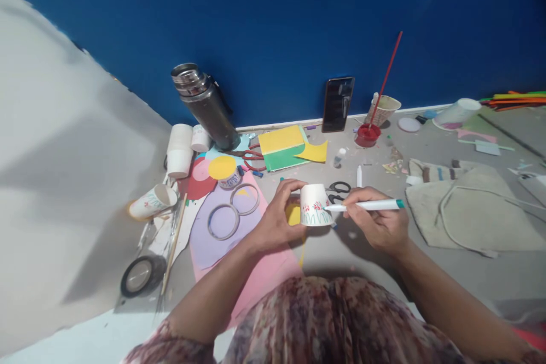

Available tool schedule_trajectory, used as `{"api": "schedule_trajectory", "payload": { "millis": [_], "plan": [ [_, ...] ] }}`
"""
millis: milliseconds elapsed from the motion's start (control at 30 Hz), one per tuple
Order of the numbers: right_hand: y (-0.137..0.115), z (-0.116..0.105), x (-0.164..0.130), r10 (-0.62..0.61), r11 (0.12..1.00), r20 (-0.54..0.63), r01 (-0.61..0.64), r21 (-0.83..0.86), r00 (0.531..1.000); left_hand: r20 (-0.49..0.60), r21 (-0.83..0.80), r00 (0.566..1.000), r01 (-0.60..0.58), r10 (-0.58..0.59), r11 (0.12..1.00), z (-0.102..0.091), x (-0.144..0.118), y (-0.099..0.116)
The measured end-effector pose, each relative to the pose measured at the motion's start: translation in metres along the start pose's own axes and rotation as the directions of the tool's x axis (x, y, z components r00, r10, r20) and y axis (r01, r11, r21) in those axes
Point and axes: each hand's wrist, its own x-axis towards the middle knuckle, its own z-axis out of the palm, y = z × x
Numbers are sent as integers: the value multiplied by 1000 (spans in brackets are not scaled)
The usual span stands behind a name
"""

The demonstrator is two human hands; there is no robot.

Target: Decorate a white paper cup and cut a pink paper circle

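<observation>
Paper cup w/ red + green drawings was held in front of phone, a bit to its L. L hand had fingers closed round cup's side; R hand fingers gripped white marker, tip at cup wall. Flask stood well L of phone.

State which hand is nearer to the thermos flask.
Left: the left hand is in front of the thermos flask, to its right; the right hand, holding a marker, is farther right.
</observation>
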Motion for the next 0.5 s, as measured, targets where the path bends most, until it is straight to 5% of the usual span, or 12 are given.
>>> {"api": "schedule_trajectory", "payload": {
  "millis": [500],
  "plan": [
    [-1,0,0,-15,1000,26,15,8,1000,11,18,1000,0,-1,1000,0,0,-2]
  ]
}}
